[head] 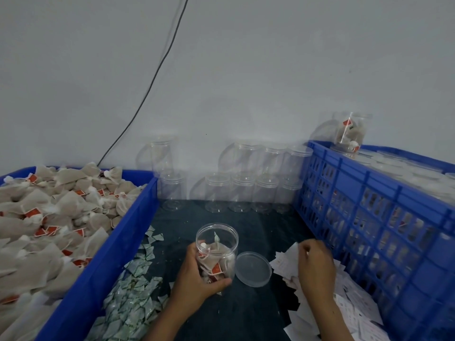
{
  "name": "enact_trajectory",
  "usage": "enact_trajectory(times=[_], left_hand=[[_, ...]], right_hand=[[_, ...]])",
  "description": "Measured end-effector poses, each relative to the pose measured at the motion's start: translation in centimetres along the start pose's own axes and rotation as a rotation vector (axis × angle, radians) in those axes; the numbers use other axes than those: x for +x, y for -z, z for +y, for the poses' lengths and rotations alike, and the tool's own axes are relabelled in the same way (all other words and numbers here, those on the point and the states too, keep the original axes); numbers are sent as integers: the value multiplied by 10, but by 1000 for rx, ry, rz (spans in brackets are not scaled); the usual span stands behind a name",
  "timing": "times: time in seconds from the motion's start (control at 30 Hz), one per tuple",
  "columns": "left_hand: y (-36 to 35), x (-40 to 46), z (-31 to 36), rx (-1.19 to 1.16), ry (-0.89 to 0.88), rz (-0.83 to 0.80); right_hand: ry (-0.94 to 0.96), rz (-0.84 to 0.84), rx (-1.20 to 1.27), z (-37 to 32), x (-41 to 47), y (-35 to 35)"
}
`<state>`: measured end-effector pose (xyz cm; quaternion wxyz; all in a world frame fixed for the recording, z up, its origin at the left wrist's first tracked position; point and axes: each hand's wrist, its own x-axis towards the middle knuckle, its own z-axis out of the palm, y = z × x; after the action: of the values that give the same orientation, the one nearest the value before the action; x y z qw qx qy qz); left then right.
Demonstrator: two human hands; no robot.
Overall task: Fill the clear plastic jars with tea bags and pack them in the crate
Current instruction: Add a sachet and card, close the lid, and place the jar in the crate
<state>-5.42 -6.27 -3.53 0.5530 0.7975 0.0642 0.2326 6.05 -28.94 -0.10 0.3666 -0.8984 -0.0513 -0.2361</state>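
Observation:
My left hand (197, 279) grips an open clear plastic jar (218, 244) that stands on the dark mat, with several tea bags inside. Its clear lid (253, 269) lies flat just to the right of it. My right hand (316, 264) pinches a white paper card (288, 260) at the top of a pile of white cards. The blue bin (118, 244) on the left is heaped with tea bags (49, 217) that carry red tags. On the right stands the blue latticed crate (369, 217), packed with closed jars.
Several empty lidded jars (242, 190) are stacked in two rows against the wall at the back. One filled jar (350, 134) sits on the crate's far corner. Small green-and-white sachets (133, 299) lie along the bin's side. A black cable (152, 80) runs down the wall.

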Motion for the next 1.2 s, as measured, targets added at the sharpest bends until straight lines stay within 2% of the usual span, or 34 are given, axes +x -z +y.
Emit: enact_trajectory(times=[0.07, 0.13, 0.2, 0.27, 0.37, 0.5, 0.6, 0.7, 0.9, 1.03, 1.1, 1.2], left_hand=[[-1, 0, 1, 4, -7, 6], [-1, 0, 2, -3, -17, 3], [-1, -1, 4, 3, -29, 8], [-1, -2, 5, 22, -49, 22], [-2, -4, 7, 56, -75, 40], [-2, -4, 8, 97, -104, 47], [-3, -5, 9, 114, -117, 41], [-3, -7, 9, 131, -133, 48], [-4, -6, 11, 155, -136, 58], [-3, -6, 9, 163, -117, 70], [-3, -6, 8, 164, -107, 73], [-4, -5, 6, 158, -72, 89]], right_hand=[[26, 190, 248, -20, -7, 9], [68, 159, 468, -44, -16, 15], [202, 52, 567, -68, -27, 17], [424, 3, 531, -90, -35, 18], [697, 17, 387, -112, -36, 17], [875, -13, 164, -125, -31, 14], [970, -171, -59, -134, -27, 14], [921, -382, -233, -137, -24, 8], [764, -681, -300, -146, -16, 14], [821, -762, -343, -141, -12, 17], [821, -781, -232, -136, -12, 17], [625, -702, 249, -123, -9, 23]])
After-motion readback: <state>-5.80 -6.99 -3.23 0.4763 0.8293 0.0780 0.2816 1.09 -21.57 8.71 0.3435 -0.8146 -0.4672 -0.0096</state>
